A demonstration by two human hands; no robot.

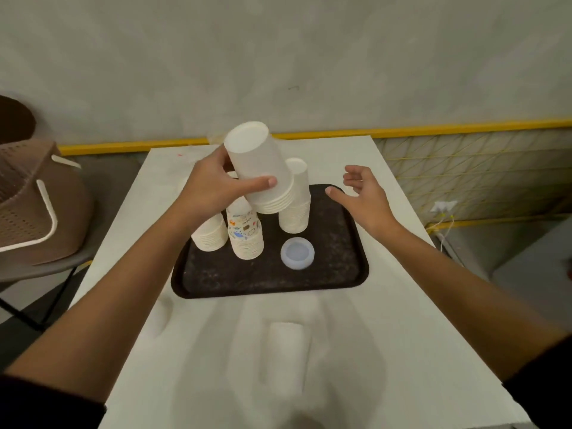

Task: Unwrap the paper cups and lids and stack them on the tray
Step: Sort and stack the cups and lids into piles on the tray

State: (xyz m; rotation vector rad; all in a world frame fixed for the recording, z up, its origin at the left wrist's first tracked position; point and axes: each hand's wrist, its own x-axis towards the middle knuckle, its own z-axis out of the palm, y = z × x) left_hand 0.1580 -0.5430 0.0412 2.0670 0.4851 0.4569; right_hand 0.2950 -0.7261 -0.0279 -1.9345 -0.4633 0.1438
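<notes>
Lids sit mid-tray beside a patterned cup stack. Beyond, the left hand grips a tilted white cup stack above the tray's far side; set down askew, it may topple the tall stack behind. The right hand hovers with fingers spread, empty, over the far right corner.

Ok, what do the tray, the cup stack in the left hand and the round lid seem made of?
Tray: dark, matte, speckled, with a moulded raised rim, probably textured plastic. Cup stack gripped by the left hand: matte white with thin rolled rims, looks like paper. Round lid: bluish, translucent, faintly glossy, likely thin plastic.
</notes>
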